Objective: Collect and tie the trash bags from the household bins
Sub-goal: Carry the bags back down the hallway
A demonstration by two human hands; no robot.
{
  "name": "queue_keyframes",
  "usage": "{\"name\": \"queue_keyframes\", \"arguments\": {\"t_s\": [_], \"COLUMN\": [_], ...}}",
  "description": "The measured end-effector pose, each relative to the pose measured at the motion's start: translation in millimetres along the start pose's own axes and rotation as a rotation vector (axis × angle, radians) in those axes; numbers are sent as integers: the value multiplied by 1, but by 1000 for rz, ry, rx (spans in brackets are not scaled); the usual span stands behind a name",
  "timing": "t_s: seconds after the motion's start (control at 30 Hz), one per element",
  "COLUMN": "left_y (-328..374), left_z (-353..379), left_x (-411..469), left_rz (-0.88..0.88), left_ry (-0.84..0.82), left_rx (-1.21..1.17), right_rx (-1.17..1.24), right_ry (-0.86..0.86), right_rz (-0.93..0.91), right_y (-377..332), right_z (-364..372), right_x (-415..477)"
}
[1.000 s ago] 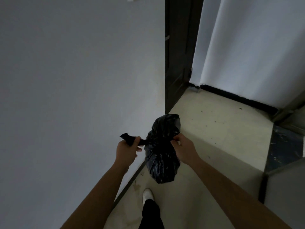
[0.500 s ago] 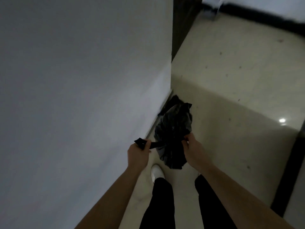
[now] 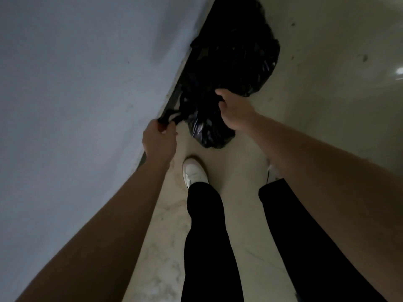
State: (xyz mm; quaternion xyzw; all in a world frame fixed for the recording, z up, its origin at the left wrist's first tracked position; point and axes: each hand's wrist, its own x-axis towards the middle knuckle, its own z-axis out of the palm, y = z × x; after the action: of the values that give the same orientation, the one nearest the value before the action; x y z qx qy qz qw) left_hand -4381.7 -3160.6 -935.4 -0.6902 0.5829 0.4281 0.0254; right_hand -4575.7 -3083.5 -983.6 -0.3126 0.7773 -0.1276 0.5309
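A small black trash bag (image 3: 207, 131) hangs between my hands, just above the floor. My left hand (image 3: 159, 140) pinches a twisted strip of the bag's top (image 3: 172, 117) and pulls it to the left. My right hand (image 3: 234, 112) grips the bag's neck from the right. Beyond it, a larger black trash bag (image 3: 235, 46) lies on the floor against the wall's base. Where the two bags meet is too dark to tell apart.
A grey wall (image 3: 87, 105) rises close on my left, with a dark skirting strip (image 3: 174, 92) along its foot. The pale tiled floor (image 3: 327, 83) stretches to the right. My legs in black trousers (image 3: 207, 236) and a white shoe (image 3: 194, 172) stand just behind the bags.
The view has tilted down and I have stepped forward. My hands have carried the small bag lower, close to the larger bag by the wall. Both grips are unchanged.
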Motion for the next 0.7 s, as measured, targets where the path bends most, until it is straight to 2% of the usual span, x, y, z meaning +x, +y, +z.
{"name": "queue_keyframes", "arguments": {"t_s": [0.17, 0.3, 0.4, 0.53, 0.7], "left_y": [36, 72, 116, 176, 238], "left_z": [-12, -41, -81, -146, -250], "left_x": [-13, -45, -93, -170, -298], "left_rz": [70, 204, 403, 597, 585], "left_ry": [56, 112, 177, 311, 591], "left_rx": [75, 201, 287, 336, 223], "right_rx": [4, -80, -197, -401, -461], "right_ry": [-9, 196, 375, 515, 626], "right_rz": [3, -82, -216, -401, -651], "right_y": [-14, -35, -66, -124, -225], "right_z": [-25, -64, -105, -168, -250], "right_x": [-25, -67, -122, -207, -330]}}
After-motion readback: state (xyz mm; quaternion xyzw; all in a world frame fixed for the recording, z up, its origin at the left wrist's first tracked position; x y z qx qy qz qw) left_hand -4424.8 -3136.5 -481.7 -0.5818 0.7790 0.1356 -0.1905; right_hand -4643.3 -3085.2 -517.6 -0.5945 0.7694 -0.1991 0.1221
